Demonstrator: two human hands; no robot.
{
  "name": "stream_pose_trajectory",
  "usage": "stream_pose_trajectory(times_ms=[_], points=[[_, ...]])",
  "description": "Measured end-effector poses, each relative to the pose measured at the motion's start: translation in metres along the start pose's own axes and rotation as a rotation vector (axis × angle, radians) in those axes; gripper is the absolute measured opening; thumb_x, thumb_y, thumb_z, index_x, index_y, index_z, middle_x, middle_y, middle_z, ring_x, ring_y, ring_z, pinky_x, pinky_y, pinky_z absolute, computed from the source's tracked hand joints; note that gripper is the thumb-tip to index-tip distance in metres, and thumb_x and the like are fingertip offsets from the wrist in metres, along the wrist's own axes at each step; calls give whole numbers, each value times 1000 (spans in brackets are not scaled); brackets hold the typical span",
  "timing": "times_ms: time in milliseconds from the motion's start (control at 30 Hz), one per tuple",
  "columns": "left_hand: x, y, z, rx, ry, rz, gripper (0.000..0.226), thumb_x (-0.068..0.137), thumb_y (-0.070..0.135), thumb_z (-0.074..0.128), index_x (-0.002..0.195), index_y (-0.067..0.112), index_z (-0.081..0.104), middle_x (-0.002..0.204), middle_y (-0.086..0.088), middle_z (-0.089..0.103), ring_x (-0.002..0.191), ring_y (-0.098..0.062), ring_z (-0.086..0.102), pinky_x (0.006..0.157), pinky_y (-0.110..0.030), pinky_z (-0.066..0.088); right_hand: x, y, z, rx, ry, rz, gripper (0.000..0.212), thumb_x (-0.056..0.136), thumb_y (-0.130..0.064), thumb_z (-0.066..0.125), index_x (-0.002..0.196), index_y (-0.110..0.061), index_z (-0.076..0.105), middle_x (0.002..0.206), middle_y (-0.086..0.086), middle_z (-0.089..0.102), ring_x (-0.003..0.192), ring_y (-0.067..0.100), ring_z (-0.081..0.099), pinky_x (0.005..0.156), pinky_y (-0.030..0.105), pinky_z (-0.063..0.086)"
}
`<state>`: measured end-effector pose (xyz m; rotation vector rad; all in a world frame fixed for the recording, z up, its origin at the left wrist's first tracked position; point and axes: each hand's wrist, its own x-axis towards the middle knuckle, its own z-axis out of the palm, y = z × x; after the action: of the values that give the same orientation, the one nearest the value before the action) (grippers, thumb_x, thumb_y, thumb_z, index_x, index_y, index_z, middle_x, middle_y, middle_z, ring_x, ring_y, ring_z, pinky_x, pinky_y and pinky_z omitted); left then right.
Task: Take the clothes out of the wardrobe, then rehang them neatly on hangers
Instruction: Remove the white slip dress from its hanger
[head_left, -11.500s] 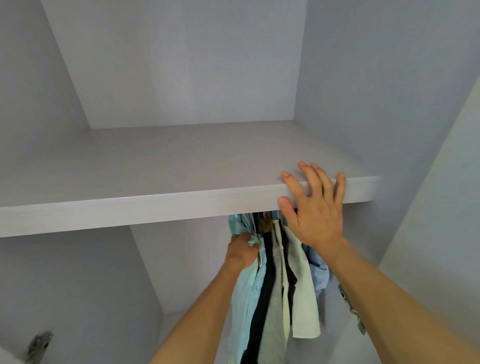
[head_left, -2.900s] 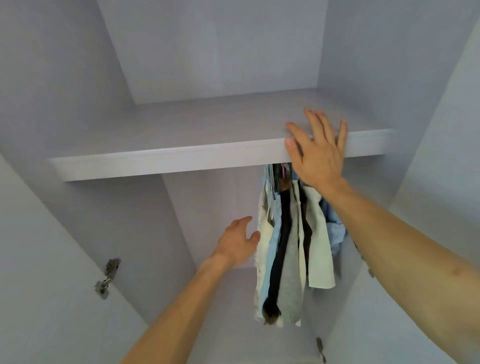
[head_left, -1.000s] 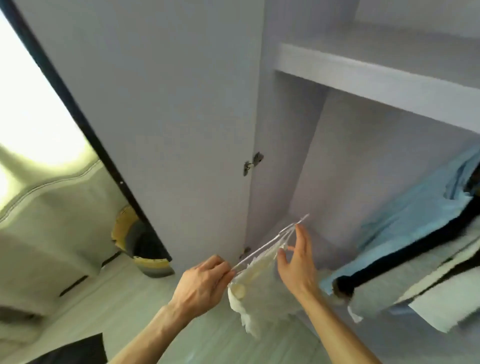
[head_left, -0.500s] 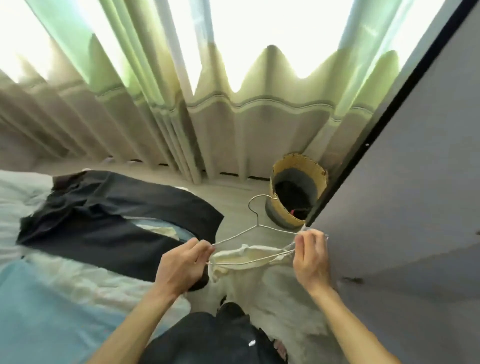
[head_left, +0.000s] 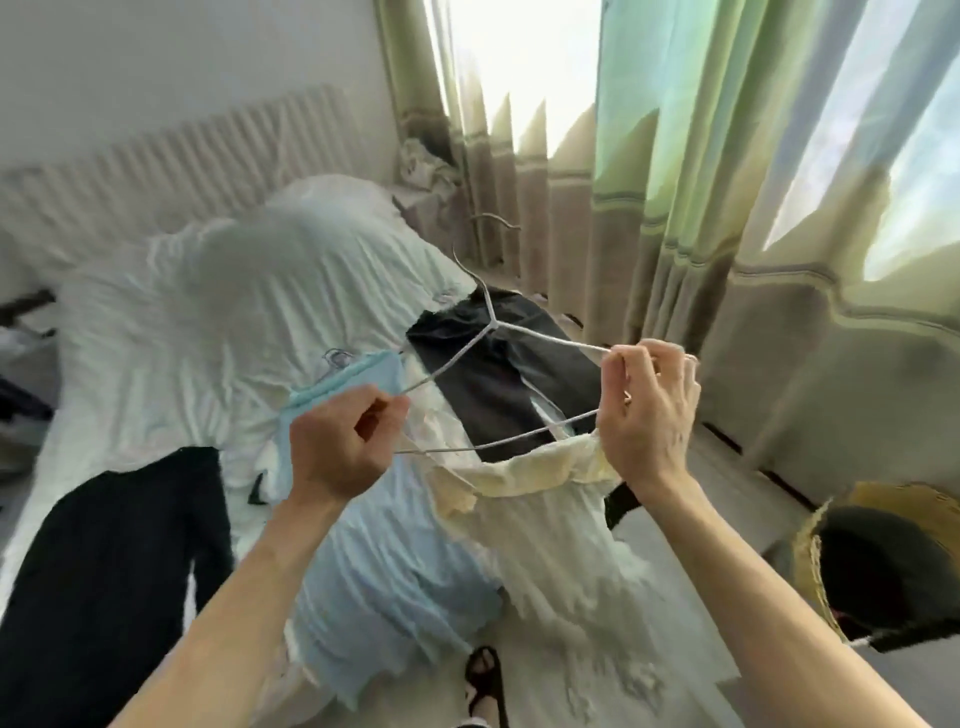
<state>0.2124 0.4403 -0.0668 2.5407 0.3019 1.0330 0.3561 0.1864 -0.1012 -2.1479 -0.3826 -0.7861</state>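
Hanger (head_left: 496, 323) and cream garment (head_left: 545, 519) have come away from the wardrobe and now hang over the right edge of the bed (head_left: 182, 312), left hand (head_left: 337, 447) and right hand (head_left: 649, 415) with fingers clamped on the wire's two ends, so unloading onto the bed looks next.

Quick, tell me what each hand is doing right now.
Left hand: closed, pinching the wire hanger at its left end.
Right hand: closed, gripping the hanger's right end, where the cream garment hangs.
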Motion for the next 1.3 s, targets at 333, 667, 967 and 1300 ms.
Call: stream_pose_trajectory(times_ms=[333, 667, 967, 1300], points=[[66, -28, -157, 223, 240, -73, 39, 90, 51, 53, 70, 21, 67, 56, 18, 51, 56, -12, 53, 53, -23, 35, 76, -154, 51, 268, -126, -162, 15, 100, -33, 50, 96, -25, 63, 106, -5, 53, 95, 23, 46, 81, 31, 28], [149, -79, -225, 445, 269, -94, 34, 100, 45, 54, 89, 15, 68, 78, -3, 67, 70, -26, 60, 60, -36, 49, 148, -248, 93, 311, -88, -330, 20, 102, -29, 48, 102, -20, 65, 108, 5, 58, 99, 29, 52, 85, 39, 34], [228, -190, -202, 397, 172, -177, 30, 100, 46, 50, 88, 21, 62, 75, 8, 60, 72, -18, 58, 55, -30, 41, 199, -284, 201, 193, -191, -353, 24, 103, -35, 44, 104, -23, 65, 109, 3, 56, 103, 27, 53, 84, 41, 35], [328, -319, -216, 405, 240, -206, 35, 102, 45, 47, 96, 17, 67, 80, 1, 63, 70, -18, 55, 56, -29, 34, 256, -370, 331, 215, -201, -377, 21, 103, -34, 46, 107, -24, 64, 116, 2, 59, 110, 27, 54, 93, 44, 37]])
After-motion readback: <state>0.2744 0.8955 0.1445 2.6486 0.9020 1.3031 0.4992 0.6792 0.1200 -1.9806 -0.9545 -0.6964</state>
